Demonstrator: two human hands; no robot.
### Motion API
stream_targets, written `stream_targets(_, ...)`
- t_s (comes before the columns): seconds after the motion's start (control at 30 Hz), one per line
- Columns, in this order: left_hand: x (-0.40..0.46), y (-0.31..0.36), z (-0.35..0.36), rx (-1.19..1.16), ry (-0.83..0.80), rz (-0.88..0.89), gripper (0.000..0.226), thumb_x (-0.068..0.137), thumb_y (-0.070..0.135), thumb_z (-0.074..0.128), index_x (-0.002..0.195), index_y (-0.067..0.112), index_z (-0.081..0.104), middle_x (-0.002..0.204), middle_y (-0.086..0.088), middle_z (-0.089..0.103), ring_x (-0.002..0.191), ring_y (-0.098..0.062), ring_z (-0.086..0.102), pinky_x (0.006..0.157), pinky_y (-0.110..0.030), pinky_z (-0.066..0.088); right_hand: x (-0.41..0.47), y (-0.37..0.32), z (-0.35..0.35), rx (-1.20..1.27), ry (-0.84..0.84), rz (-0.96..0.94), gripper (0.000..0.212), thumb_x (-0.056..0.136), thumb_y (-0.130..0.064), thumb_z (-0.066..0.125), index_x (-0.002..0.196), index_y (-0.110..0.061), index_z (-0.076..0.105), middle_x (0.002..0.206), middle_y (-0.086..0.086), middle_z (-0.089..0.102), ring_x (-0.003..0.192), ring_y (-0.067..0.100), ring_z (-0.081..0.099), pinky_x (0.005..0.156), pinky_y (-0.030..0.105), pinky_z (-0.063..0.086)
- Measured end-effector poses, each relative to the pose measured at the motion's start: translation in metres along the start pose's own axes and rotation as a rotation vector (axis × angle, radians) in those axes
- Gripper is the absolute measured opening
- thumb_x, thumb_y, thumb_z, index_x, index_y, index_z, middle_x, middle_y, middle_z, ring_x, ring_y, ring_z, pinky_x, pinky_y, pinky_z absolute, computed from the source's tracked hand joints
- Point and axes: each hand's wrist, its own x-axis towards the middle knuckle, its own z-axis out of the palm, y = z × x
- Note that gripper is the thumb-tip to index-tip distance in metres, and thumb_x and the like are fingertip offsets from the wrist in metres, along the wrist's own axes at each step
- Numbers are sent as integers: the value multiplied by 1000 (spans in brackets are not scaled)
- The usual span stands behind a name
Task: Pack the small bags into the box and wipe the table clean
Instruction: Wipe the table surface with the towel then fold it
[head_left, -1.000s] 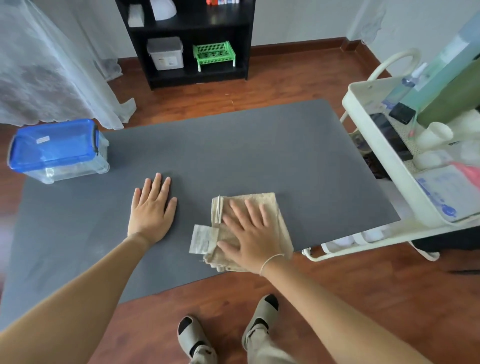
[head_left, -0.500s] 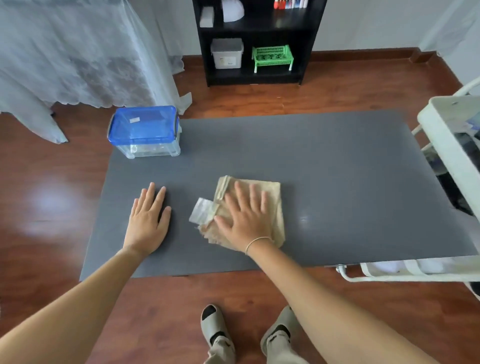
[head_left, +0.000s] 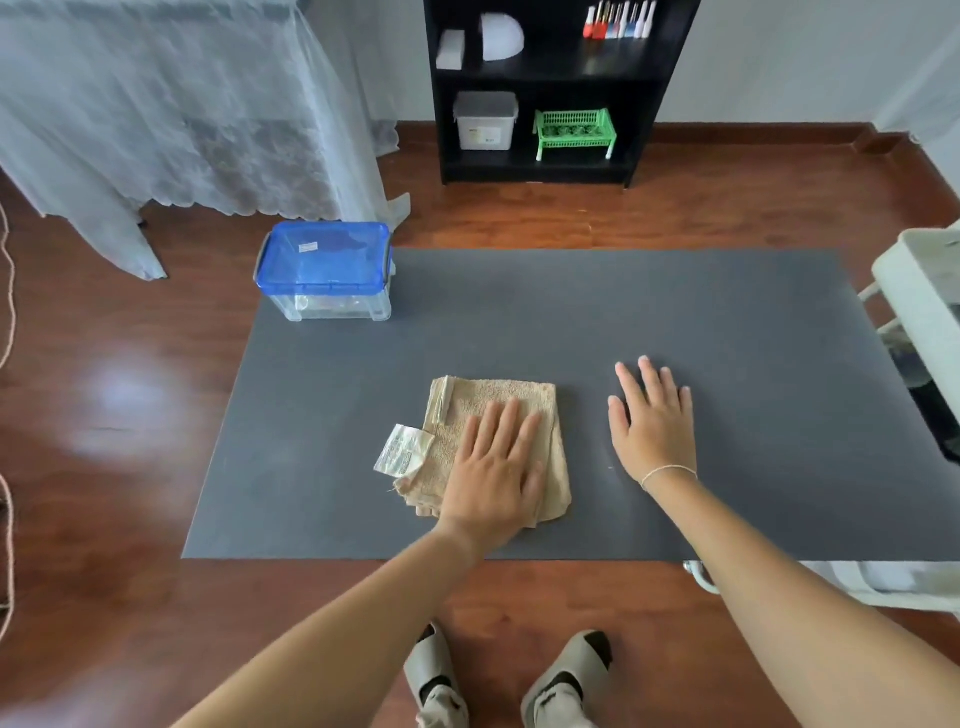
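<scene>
— So, left hand (head_left: 493, 467)?
— Flat on the cloth (head_left: 498, 447), fingers straight and together, pressing down. No curl, no pinch.
— And right hand (head_left: 652, 423)?
— Flat too, fingers spread, palm down on the bare bench (head_left: 727, 322), just right of the cloth but not touching. Thin bracelet (head_left: 667, 472) round the wrist.
— Cloth itself?
— Tan, folded into a rough square, lying near the front middle of the bench. White tag (head_left: 402, 451) sticking out from the left edge.
— Box?
— Sitting at the far left corner of the bench, well apart from both hands. Clear walls, blue lid (head_left: 324, 254) closed on top. Something pale showing through the walls; hard to tell what.
— Small bags?
— Cannot tell; maybe inside the box (head_left: 332, 299), too blurred through the plastic to say.
— Around the bench?
— Wooden floor (head_left: 104, 415) all round. Black shelf (head_left: 550, 93) against the far wall, with a grey bin (head_left: 485, 122) and a green basket (head_left: 574, 130) on the low level, a row of small bottles (head_left: 618, 20) higher up. Lace curtain (head_left: 171, 114) at far left. White cart (head_left: 919, 291) at the right edge, mostly cut off. Two slippered feet (head_left: 506, 675) below the front edge of the bench.
</scene>
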Motion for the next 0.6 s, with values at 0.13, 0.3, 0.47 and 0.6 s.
stream_targets(0.13,36,-26,-8,93,-26,11,60,89,49,26,145,37,10,158,4,12,146,-28,3,116,-47,-2,0,1,2,-11,23,-7,43,95,-27,41,138,-19,41,150,11,34,137,36,29,112,52,19)
stream_targets(0.3,112,-66,-28,140,-22,-117,57,89,55,29,143,45,12,158,3,9,144,-35,-2,113,-58,-4,-1,0,3,-1,56,-14,43,95,-28,38,137,-19,42,149,11,36,137,36,31,112,53,21)
stream_targets(0.47,151,-60,-23,139,-13,-81,55,87,60,24,140,51,11,159,1,6,144,-38,-6,113,-59,-5,0,-1,3,-3,84,-12,49,91,-33,31,136,-20,44,148,10,38,136,35,33,111,52,23)
stream_targets(0.6,128,-64,-23,137,-1,-83,55,88,61,22,141,51,7,159,5,4,145,-34,-5,114,-56,-1,-1,2,4,-3,82,-12,45,93,-31,37,136,-20,44,148,9,38,136,33,33,112,51,21)
